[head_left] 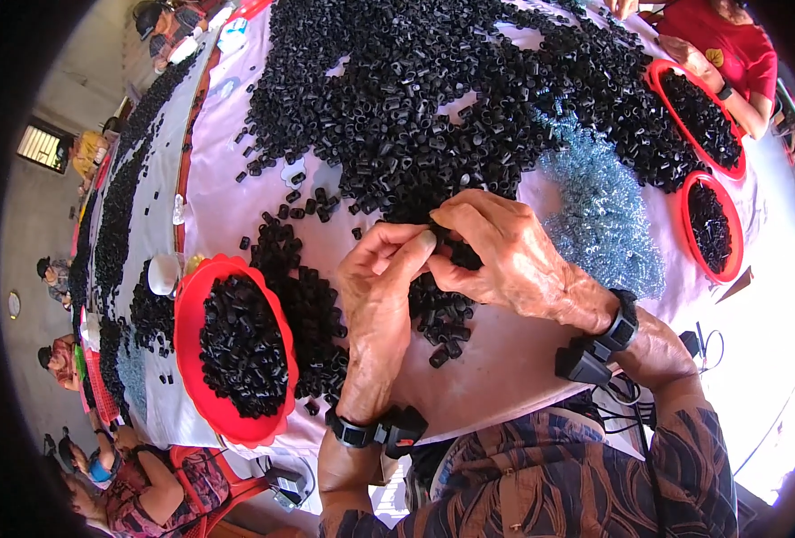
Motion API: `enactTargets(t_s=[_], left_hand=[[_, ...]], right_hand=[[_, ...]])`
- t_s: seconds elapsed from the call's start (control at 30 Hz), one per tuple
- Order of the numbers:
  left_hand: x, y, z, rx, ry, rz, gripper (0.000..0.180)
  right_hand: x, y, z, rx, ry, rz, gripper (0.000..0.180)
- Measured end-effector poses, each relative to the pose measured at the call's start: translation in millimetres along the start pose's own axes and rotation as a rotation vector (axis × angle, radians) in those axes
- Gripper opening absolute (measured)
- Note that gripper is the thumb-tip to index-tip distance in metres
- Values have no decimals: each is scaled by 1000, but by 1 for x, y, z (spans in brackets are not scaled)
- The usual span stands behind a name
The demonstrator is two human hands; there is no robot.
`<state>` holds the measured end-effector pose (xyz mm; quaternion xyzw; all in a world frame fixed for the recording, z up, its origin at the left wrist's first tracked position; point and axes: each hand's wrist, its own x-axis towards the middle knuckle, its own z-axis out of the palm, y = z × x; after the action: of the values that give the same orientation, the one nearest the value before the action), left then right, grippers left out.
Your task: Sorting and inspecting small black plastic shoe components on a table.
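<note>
My left hand [381, 291] and my right hand [509, 255] meet over the near part of the table, fingertips almost touching. The left thumb and forefinger are pinched together, and the right fingers are curled in a pinch as well. Whatever sits between the fingertips is too small and covered to make out. Just beyond both hands spreads a big heap of small black hollow plastic parts [388, 117]. Several more of these parts [447, 327] lie beneath and between my wrists. To the right of my right hand is a pile of small shiny silvery-blue pieces [599, 211] that look like springs.
A red scalloped basin [187, 327] full of black parts stands at my left. Two red basins [736, 264] [656, 81] sit at the right, near a person in a red shirt [729, 45]. Other people work along a second table [160, 224] at left. Pale pink cloth [514, 368] covers my table.
</note>
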<state>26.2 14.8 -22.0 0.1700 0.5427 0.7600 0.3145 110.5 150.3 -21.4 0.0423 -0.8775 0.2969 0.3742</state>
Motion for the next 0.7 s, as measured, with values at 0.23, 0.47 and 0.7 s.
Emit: enactTargets(t_s=[0.23,0.47,0.7], left_hand=[[-6,0,6,23,21,43,6],[0,-3,1,40,-1,2,6],[2,2,3,33,-28,111,16]], right_hand=[[-4,1,-1,-85,-13,-131,22],[1,3,-4,-34,14,-99,21],[5,0,1,20,-13,-44,31]])
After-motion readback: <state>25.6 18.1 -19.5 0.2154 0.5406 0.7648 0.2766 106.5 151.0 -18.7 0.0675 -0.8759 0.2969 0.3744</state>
